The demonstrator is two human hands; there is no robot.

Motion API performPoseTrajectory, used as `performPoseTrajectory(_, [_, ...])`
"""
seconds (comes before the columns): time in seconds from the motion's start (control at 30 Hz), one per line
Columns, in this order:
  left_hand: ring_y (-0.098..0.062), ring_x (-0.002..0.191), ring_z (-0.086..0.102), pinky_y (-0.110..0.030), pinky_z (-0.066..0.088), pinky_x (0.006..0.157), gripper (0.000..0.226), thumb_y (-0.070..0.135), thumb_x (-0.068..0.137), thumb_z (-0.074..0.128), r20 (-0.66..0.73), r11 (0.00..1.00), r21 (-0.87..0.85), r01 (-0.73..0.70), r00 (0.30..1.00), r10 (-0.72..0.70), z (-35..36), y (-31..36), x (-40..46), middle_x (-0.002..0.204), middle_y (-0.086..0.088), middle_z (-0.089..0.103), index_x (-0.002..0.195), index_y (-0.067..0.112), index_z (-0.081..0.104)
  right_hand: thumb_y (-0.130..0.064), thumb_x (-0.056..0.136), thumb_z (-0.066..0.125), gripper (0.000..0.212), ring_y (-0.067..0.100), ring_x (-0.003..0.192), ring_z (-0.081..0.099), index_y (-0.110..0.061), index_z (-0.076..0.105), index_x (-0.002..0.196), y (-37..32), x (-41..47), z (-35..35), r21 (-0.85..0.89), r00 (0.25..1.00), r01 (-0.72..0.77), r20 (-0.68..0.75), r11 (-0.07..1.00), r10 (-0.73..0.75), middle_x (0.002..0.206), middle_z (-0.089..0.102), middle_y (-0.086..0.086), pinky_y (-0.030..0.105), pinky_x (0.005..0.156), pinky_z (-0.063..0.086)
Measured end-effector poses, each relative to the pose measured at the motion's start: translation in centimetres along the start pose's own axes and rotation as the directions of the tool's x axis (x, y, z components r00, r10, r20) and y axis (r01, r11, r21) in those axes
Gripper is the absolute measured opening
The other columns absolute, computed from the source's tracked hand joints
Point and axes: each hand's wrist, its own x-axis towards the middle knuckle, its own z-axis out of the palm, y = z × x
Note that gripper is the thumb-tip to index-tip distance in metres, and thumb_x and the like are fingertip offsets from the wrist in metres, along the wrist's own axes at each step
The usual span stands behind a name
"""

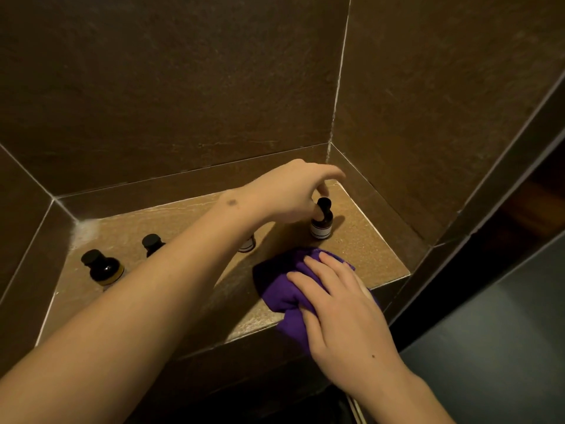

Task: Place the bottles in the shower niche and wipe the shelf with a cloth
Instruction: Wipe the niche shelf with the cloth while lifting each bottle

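The left hand (287, 191) pinches the right bottle (321, 220) by its neck, steadying it clear of the cloth (276, 286). Right hand (342, 307) fingers (308, 289), spread flat, press the cloth onto the shelf (376, 249), just before that bottle.

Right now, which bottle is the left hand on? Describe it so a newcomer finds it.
Look at the tiled niche shelf, toward its right back corner. The dark bottle stands upright there, behind the purple cloth, its black cap pinched by the left hand. It alone is being touched, and its label is pale.
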Motion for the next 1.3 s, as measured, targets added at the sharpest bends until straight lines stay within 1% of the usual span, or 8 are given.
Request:
performPoseTrajectory(0.1, [-0.015,0.124,0.053,-0.027,0.045,0.09,0.083,0.026,0.078,0.079,-0.02,0.993,0.008,0.114,0.993,-0.114,-2.3,-1.2,-2.1,0.143,0.006,0.051,0.147,0.037,0.035,-0.042,0.092,0.037,0.049,0.009,0.146,0.019,-0.044,0.038,0.141,0.2,0.0,0.1,0.009,1.0,0.003,0.002,1.0,-0.003,0.154,0.034,-0.016,0.033,0.118,0.011])
performPoseTrajectory(0.27, [-0.006,0.092,0.061,-0.023,0.051,0.072,0.048,0.031,0.08,0.077,0.163,0.941,0.188,0.282,0.936,-0.313,-4.9,-4.6,-6.4,0.109,0.01,0.064,0.125,0.032,0.058,-0.038,0.092,0.046,0.047,0.015,0.143,0.03,-0.04,0.045,0.139,-0.3,0.5,0.5,-0.046,1.0,-0.009,-0.024,0.999,0.008,0.149,0.043,-0.01,0.035,0.116,0.014])
performPoseTrajectory(0.43, [-0.006,0.067,0.072,-0.023,0.061,0.059,0.025,0.016,0.087,0.072,0.126,0.94,0.113,0.322,0.934,-0.335,-3.7,-5.4,-7.4,0.087,0.008,0.069,0.111,0.023,0.068,-0.036,0.093,0.05,0.044,0.023,0.142,0.031,-0.032,0.05,0.137,-1.8,3.2,0.0,-0.075,1.0,-0.005,0.029,0.997,0.007,0.149,0.045,-0.001,0.04,0.116,0.023])
performPoseTrajectory(0.6, [-0.005,0.084,0.066,-0.021,0.052,0.067,0.03,0.018,0.086,0.071,-0.058,0.936,0.106,0.335,0.942,-0.33,-6.8,-5.6,-8.8,0.096,0.009,0.066,0.115,0.022,0.067,-0.041,0.097,0.041,0.049,0.027,0.147,0.016,-0.027,0.039,0.145,-4.6,7.4,0.2,-0.061,0.993,0.037,0.112,0.997,-0.03,0.157,0.03,0.003,0.043,0.119,0.013])
performPoseTrajectory(0.7, [-0.011,0.101,0.06,-0.024,0.046,0.079,0.033,0.019,0.085,0.072,-0.193,0.939,0.08,0.334,0.929,-0.314,-9.2,-5.5,-9.7,0.109,0.007,0.065,0.118,0.024,0.067,-0.039,0.097,0.042,0.044,0.029,0.144,0.021,-0.023,0.049,0.137,-6.3,11.3,1.2,-0.013,0.994,0.039,0.105,0.999,-0.037,0.153,0.036,0.006,0.046,0.119,0.016])
performPoseTrajectory(0.9, [-0.011,0.097,0.059,-0.017,0.045,0.069,0.029,0.014,0.087,0.069,-0.187,0.942,0.107,0.319,0.937,-0.296,-9.2,-5.4,-9.5,0.106,0.007,0.063,0.116,0.022,0.066,-0.037,0.093,0.056,0.045,0.026,0.134,0.036,-0.025,0.052,0.135,-7.8,17.9,2.5,0.22,0.989,-0.135,0.094,0.966,0.117,0.143,0.044,0.003,0.043,0.113,0.03])
performPoseTrajectory(1.1, [-0.008,0.081,0.068,-0.03,0.06,0.072,0.027,0.014,0.086,0.071,-0.125,0.922,0.066,0.381,0.92,-0.371,-7.7,-6.7,-8.5,0.098,0.003,0.07,0.113,0.02,0.068,-0.038,0.097,0.04,0.038,0.028,0.135,0.035,-0.024,0.056,0.129,-7.2,10.8,1.8,-0.026,0.98,0.18,0.088,0.983,-0.178,0.138,0.052,0.006,0.045,0.115,0.024])
performPoseTrajectory(1.3, [-0.007,0.087,0.061,-0.022,0.051,0.068,0.03,0.017,0.087,0.07,-0.031,0.94,0.127,0.317,0.948,-0.316,-4.8,-6.6,-7.8,0.1,0.009,0.062,0.115,0.024,0.066,-0.042,0.084,0.055,0.04,0.027,0.131,0.048,-0.032,0.058,0.123,-6.8,2.0,1.4,-0.12,0.961,0.265,0.112,0.957,-0.252,0.136,0.058,0.001,0.044,0.111,0.031])
